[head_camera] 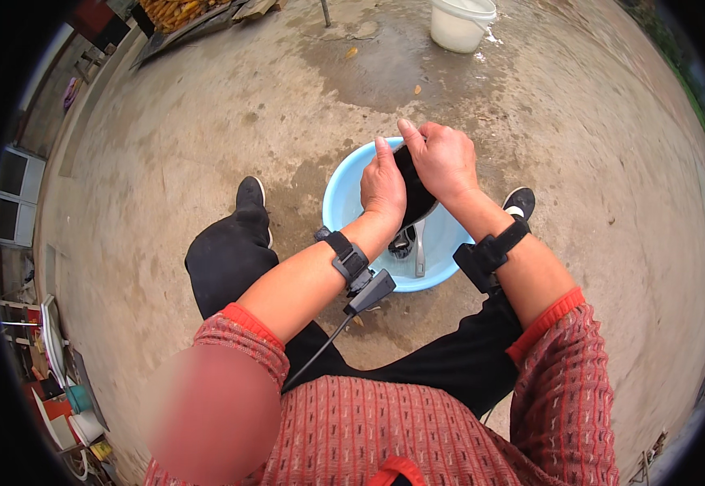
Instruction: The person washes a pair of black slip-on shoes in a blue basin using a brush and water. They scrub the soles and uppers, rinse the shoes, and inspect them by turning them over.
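Above a light blue plastic basin (331, 194), both hands grip a dark, flat, flexible-looking piece (414, 188) with a thin grey edge; its exact kind cannot be told. My left hand (384, 188) holds its left side with the thumb pointing up. On its upper right side, my right hand (446, 159) is closed around it, thumb raised. Under the piece, a wet black object (401, 246) lies in the basin, partly covered. Beside it rests a grey handle (420, 252) with a hole near its end; its far end is hidden by the held piece.
The basin stands on a concrete floor (146, 200) between my feet. A white bucket (463, 27) stands on wet concrete farther off. Corn cobs (176, 13) are heaped at the upper left. Assorted household items (64, 395) line the left edge. A cable (319, 352) runs from my left wrist strap.
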The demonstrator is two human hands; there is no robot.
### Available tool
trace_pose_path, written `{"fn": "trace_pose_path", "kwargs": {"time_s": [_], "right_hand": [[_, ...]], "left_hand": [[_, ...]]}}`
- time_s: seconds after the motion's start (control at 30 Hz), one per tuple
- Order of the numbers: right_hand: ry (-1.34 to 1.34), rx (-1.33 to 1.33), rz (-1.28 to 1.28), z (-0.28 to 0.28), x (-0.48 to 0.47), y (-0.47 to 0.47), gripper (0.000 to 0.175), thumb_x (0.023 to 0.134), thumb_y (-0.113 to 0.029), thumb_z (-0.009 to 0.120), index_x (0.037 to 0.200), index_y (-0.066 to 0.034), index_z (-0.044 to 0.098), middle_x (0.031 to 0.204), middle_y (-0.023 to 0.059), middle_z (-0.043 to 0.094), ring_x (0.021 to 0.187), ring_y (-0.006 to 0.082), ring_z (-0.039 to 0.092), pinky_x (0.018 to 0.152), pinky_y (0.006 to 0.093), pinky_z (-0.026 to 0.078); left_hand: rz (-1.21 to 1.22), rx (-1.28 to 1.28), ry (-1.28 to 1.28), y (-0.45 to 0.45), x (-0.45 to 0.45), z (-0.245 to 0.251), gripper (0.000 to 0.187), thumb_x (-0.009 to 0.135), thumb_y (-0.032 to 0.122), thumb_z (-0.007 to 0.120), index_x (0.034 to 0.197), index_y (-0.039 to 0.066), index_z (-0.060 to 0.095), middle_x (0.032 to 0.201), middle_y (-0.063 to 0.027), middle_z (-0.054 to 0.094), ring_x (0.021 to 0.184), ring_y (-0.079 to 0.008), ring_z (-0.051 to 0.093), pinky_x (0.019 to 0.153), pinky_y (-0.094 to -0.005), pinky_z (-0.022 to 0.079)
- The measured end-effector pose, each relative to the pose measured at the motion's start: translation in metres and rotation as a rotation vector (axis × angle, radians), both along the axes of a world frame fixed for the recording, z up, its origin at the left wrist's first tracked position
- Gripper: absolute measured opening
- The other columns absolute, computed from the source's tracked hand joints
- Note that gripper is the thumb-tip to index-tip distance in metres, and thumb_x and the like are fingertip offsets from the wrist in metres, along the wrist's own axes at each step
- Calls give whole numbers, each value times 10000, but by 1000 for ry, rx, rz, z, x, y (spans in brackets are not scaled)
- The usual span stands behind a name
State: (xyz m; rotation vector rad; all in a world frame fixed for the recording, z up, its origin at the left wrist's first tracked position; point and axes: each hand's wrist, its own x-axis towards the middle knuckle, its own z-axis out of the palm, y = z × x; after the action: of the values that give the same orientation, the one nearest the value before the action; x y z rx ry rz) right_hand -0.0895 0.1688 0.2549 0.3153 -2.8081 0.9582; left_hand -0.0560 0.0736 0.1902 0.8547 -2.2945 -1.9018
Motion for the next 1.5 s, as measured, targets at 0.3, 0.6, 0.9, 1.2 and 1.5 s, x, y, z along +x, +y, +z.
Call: {"fn": "trace_pose_path", "kwargs": {"time_s": [0.3, 0.6, 0.9, 1.2, 1.5], "right_hand": [[-72, -251, 1, -12, -3, 0, 463, 886, -363, 530, 616, 4, 610, 594, 241, 552, 599, 425, 568, 598, 474, 458], [-233, -487, 58, -37, -17, 8, 400, 851, -279, 518, 618, 44, 549, 511, 198, 466, 472, 245, 431, 556, 413, 428], [-446, -795, 129, -48, -22, 18, 343, 863, -233, 528, 668, 46, 562, 577, 37, 486, 586, 107, 419, 564, 322, 406], [-512, -902, 149, -38, -17, 20, 291, 871, -213, 540, 775, 47, 630, 676, 15, 555, 648, 91, 464, 625, 268, 421], [-473, -887, 135, -37, -19, 18, 310, 863, -216, 540, 697, 40, 593, 623, 3, 523, 615, 86, 452, 588, 285, 412]], "left_hand": [[115, 11, 25, -11, -11, -2, 733, 956, 556, 313, 718, -70, 611, 701, -201, 628, 712, -361, 594, 682, -458, 443], [143, 281, 94, -10, -8, 2, 495, 937, 410, 506, 684, -15, 536, 645, -33, 469, 626, -149, 405, 586, -351, 379], [139, 418, 165, -4, -10, 2, 442, 885, 337, 553, 658, -40, 517, 638, -27, 479, 623, -137, 411, 575, -351, 376], [49, 555, 176, -7, -12, -1, 288, 858, 268, 574, 831, -14, 628, 746, -45, 589, 658, -154, 535, 633, -308, 448], [50, 560, 166, -8, -14, 1, 318, 873, 300, 569, 832, -10, 626, 763, -39, 593, 690, -150, 542, 650, -308, 454]]}}
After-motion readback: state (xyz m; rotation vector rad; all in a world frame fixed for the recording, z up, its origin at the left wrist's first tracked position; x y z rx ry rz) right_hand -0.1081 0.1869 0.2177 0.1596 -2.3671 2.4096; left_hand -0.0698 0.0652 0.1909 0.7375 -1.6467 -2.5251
